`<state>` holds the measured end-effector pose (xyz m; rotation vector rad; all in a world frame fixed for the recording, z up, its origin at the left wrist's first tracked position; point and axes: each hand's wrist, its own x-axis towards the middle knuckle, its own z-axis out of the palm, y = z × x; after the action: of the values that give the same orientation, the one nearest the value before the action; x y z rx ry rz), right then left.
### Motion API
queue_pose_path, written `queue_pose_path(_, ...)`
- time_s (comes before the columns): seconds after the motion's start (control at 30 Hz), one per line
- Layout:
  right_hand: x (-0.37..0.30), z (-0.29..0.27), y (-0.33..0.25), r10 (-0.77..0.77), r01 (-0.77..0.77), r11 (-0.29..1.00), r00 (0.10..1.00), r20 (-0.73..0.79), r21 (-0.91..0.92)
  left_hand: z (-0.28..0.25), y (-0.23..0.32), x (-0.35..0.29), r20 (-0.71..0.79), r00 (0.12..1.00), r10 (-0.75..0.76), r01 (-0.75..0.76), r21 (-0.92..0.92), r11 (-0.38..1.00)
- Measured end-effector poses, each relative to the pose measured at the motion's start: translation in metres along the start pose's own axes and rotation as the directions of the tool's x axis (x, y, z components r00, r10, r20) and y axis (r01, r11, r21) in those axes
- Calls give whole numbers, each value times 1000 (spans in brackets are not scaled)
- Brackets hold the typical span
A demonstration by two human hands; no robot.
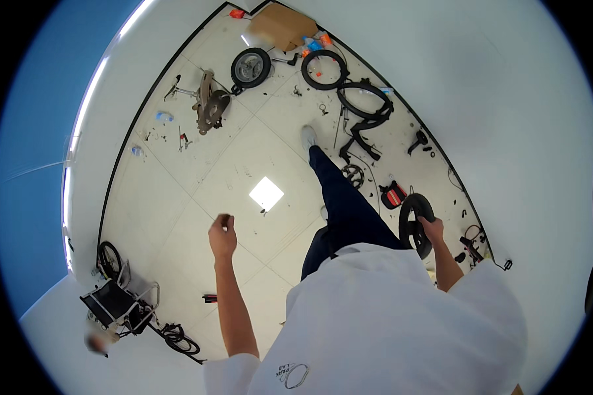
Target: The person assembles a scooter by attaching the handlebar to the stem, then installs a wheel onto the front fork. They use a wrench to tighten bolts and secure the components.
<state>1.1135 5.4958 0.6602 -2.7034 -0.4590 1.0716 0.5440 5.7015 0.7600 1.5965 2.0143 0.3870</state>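
Wheel (pixel 415 225), small and black, hung at the right, gripped by the right hand (pixel 433 229) for carrying; the left hand (pixel 223 236) swung loosely curled, empty.

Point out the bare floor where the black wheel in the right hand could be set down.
Open tile lies around the ceiling-light reflection, between the left hand and the frame part. Crowded: along the wall by the tyres, and around the black wheel in the right hand.
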Motion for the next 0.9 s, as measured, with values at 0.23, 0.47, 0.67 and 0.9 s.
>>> queue_pose_path(0.23,100,96,-253,-260,266,962,962,87,-67,17,-104,-17,113,928,-355,351,57,935)
queue_pose_path(0.47,138,98,-546,-665,646,743,741,88,174,-54,-57,-1,86,760,-645,647,-198,736)
queue_pose_path(0.67,134,108,-713,-684,641,726,713,156,249,-92,-29,151,-11,696,-718,697,-230,679)
queue_pose_path(0.9,112,132,-724,-698,691,716,705,125,99,-117,-60,278,78,794,-603,577,-407,708)
